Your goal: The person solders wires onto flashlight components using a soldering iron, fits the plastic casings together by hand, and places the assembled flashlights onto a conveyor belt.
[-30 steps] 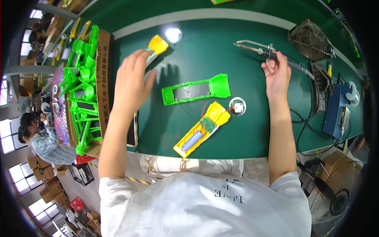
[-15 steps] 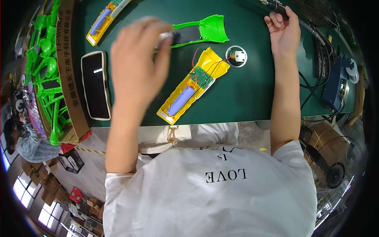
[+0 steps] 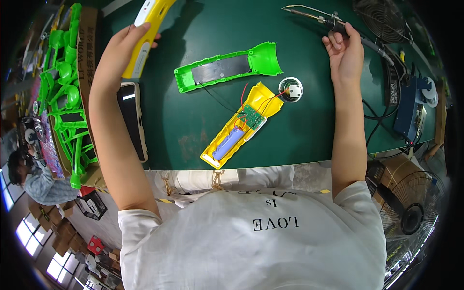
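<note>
My left hand (image 3: 118, 53) grips a yellow flashlight housing (image 3: 150, 36) with white panels, its outer side facing up, above the far left of the bench. In my right hand (image 3: 344, 53) is a soldering iron (image 3: 314, 18), its tip pointing left. Between the hands lies a green flashlight half-shell (image 3: 266, 55) with a black panel inside. Nearer me, a yellow half-shell (image 3: 216, 141) holds a purple cylindrical battery (image 3: 228, 143) and a green circuit board (image 3: 253, 117). Red wires run from the board towards a round silver lamp head (image 3: 291, 90). A thin black wire links the green shell to the board.
A phone (image 3: 132, 123) lies beneath my left forearm. Left of it, a cardboard box (image 3: 87, 53) holds several green shells (image 3: 67, 94). At the right are a blue soldering device (image 3: 406, 113), cables and a black round fan grille (image 3: 382, 19). A standing fan (image 3: 413, 217) is lower right.
My left hand has moved from the green shell to the far left and picked up the other yellow housing, which is now turned over. The soldering iron stays in my right hand.
</note>
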